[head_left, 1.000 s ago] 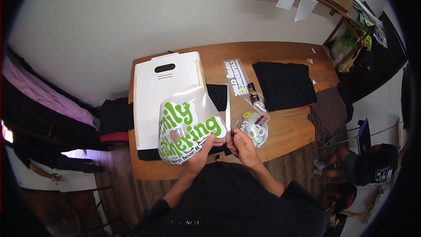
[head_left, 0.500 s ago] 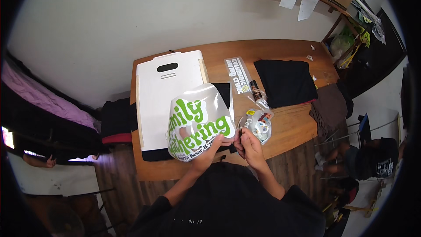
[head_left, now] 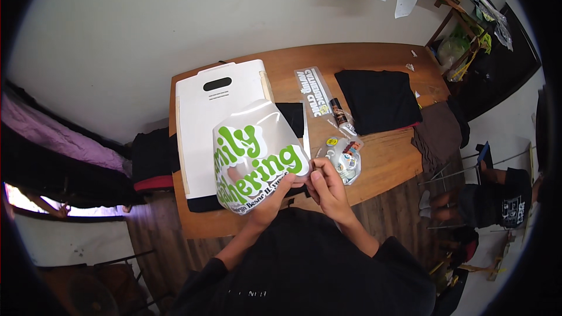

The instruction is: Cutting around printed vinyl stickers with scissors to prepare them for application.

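My left hand (head_left: 272, 202) grips the lower right edge of a curled clear transfer film (head_left: 281, 123) with green lettering outlined in white. The film bulges up over a white board (head_left: 193, 134) that has a dark oval slot. Close beside the left hand, my right hand (head_left: 329, 187) is closed, thumb and fingers pinched together at the film's right corner. What those fingers hold is too small to make out. Black cloth (head_left: 291, 118) shows behind the film, partly under the board.
On the wooden table (head_left: 386, 158) lie a white-lettered film (head_left: 313, 90), a small dark bottle (head_left: 338, 111), a clear pack of stickers (head_left: 345, 161) and folded black fabric (head_left: 377, 99). Brown cloth (head_left: 439, 134) hangs over the right edge. A person (head_left: 497, 193) sits at far right.
My right hand has moved slightly up and left, its fingertips now at the film's corner; a dark bit between them no longer shows clearly. The view has shifted a little.
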`<state>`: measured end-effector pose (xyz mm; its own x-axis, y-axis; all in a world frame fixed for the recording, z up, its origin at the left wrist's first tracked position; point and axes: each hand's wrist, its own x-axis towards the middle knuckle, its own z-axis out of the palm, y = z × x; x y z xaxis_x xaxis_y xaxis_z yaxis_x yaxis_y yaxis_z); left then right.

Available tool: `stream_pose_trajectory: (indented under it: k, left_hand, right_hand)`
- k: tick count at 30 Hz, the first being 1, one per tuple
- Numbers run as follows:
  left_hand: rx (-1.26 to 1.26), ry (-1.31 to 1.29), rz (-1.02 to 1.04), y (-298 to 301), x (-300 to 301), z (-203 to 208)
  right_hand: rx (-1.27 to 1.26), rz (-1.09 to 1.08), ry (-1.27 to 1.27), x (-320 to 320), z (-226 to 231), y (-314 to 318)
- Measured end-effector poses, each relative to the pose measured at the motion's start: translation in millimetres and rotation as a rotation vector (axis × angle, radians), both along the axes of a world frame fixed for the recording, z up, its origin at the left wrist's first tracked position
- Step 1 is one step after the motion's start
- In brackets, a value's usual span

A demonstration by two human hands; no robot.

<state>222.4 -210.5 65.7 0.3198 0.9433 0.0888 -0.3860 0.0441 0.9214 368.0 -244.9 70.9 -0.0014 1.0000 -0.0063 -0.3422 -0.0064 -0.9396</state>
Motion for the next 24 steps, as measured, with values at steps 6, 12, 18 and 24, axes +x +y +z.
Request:
stream_pose_trajectory:
  k: [6, 12, 18, 24]
  left_hand:
    - [0.056, -0.033, 0.098, -2, 4, 12]
    - [0.002, -0.001, 0.063, -1, 3, 10]
    - [0.037, 0.044, 0.087, 1, 2, 8]
    - [-0.021, 0.246, 0.159, -1, -4, -20]
  right_hand:
    - [0.02, 0.027, -0.122, 4, 4, 1]
    - [0.023, 0.07, -0.213, 6, 7, 1]
    - [0.008, 0.059, -0.177, 5, 8, 3]
    - [0.009, 0.041, -0.17, 4, 1, 5]
